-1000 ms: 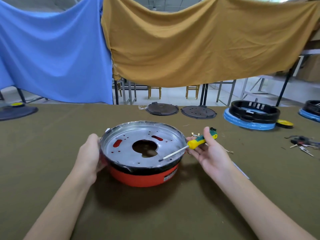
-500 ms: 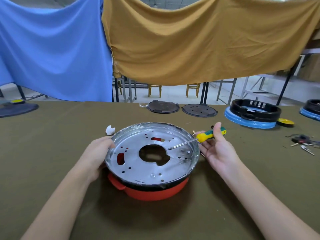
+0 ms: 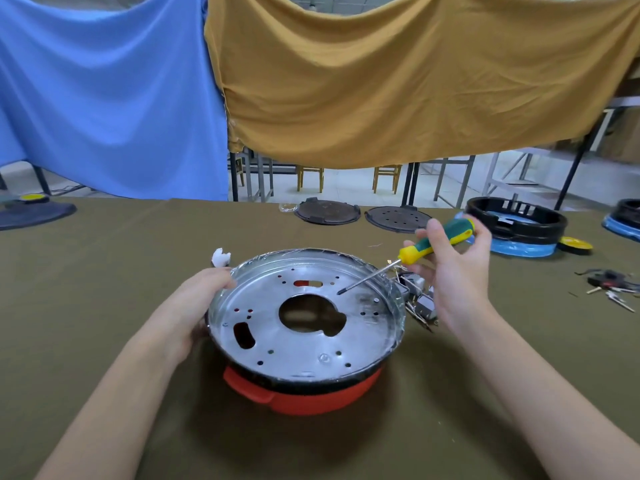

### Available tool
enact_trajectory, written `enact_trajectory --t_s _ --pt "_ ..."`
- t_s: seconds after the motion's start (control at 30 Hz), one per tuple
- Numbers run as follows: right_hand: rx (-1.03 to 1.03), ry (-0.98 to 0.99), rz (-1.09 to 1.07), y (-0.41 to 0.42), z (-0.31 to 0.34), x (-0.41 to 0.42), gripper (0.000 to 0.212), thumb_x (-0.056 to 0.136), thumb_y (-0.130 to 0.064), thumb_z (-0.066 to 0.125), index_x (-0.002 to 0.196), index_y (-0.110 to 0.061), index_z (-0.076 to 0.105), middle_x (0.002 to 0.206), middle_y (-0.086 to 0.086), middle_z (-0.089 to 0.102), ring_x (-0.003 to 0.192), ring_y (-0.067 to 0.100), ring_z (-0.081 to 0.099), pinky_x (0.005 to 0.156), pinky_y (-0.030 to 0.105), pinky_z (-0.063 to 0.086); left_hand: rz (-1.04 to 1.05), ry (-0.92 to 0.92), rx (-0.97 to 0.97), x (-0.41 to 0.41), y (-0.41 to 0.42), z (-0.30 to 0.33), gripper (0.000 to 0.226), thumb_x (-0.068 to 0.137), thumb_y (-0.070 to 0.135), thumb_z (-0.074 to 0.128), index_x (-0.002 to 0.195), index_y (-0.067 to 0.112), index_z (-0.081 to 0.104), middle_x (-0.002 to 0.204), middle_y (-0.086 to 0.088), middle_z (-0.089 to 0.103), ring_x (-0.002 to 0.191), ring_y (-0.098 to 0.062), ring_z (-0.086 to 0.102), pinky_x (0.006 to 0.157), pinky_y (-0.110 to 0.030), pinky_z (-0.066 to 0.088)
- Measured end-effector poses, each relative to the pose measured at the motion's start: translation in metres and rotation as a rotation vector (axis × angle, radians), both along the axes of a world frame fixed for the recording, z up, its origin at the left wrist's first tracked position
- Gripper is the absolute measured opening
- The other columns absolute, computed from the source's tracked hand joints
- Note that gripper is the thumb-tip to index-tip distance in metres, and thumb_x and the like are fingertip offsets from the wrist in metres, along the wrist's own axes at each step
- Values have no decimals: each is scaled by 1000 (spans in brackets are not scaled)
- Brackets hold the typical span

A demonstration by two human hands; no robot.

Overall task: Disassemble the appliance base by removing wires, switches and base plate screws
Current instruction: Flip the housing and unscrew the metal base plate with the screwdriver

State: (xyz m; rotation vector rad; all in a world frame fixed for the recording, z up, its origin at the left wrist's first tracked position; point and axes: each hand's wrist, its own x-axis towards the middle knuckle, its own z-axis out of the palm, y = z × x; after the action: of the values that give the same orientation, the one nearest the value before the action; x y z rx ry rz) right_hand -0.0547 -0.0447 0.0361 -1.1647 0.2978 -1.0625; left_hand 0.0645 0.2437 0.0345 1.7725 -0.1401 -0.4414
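Switches lie beside appliance base.

The right hand has lifted the screwdriver, its tip now over the base, which has tipped further nearward.

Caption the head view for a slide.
Left hand steadies the appliance base; right hand holds a screwdriver over it.

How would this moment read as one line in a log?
left hand: grips appliance base rim | right hand: holds screwdriver, tip over metal plate
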Motion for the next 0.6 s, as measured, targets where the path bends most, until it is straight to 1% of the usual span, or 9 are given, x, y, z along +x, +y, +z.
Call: enact_trajectory --t_s 0.07,0.13,0.23,0.3,0.33,0.43,0.5,0.53,0.6 --pt "-132 6 -1 2 15 8 46 95 -22 68 129 -34 40 110 17 67 79 27 76 60 34 60 25 -14 -48 2 -2 -2 36 85 8 48 99 31 71 83 0 69 71 -25 61 68 -32 47" --pt "-227 28 -20 2 28 19 40 94 -25 66 125 -36 42 113 21 62 78 29 75 58 35 60 57 -1 -153 2 -3 -5 43 80 8 48 97 34 77 91 -1 75 76 -24 65 77 -38 50" --pt "-324 71 -63 2 42 39 38 94 -30 61 126 -35 42 112 18 59 84 28 71 63 42 62 53 11 -211 0 -2 -7 43 77 7 49 101 30 77 90 -7 74 76 -26 63 75 -40 51" --pt "-416 95 -95 3 50 52 38 93 -30 61 126 -36 43 103 13 58 88 30 67 71 52 60 81 -5 -231 0 -2 -7 42 78 7 51 104 28 76 90 -8 73 76 -26 61 72 -40 49" --pt "-472 101 -100 3 54 58 37 93 -30 61 124 -37 43 97 9 57 86 29 65 72 54 59 108 -31 -239 0 -3 -7 41 79 7 52 104 27 76 91 -8 73 76 -26 59 70 -39 49" --pt "-635 68 -121 1 62 72 29 91 -29 60 116 -36 48 78 -4 50 72 24 58 65 43 58 164 -150 -261 0 -5 -7 35 84 3 55 102 25 76 101 2 76 76 -21 66 63 -32 54" --pt "-749 36 -169 -1 62 77 26 91 -28 60 115 -31 50 67 -15 44 60 12 48 56 26 48 204 -259 -245 -2 -7 -6 32 87 3 56 98 25 75 107 4 74 84 -18 69 69 -35 57" --pt "-796 25 -170 -1 62 79 24 93 -26 61 115 -27 50 64 -15 42 57 9 42 53 21 41 235 -353 -196 -2 -7 -7 30 88 4 57 96 26 75 108 3 73 88 -18 69 74 -38 57" --pt "-832 10 -169 -5 62 80 22 94 -23 61 113 -20 51 63 -12 38 55 7 37 52 19 36 247 -581 -30 -5 -9 -5 25 89 9 62 95 30 73 108 5 71 98 -16 67 85 -41 55"
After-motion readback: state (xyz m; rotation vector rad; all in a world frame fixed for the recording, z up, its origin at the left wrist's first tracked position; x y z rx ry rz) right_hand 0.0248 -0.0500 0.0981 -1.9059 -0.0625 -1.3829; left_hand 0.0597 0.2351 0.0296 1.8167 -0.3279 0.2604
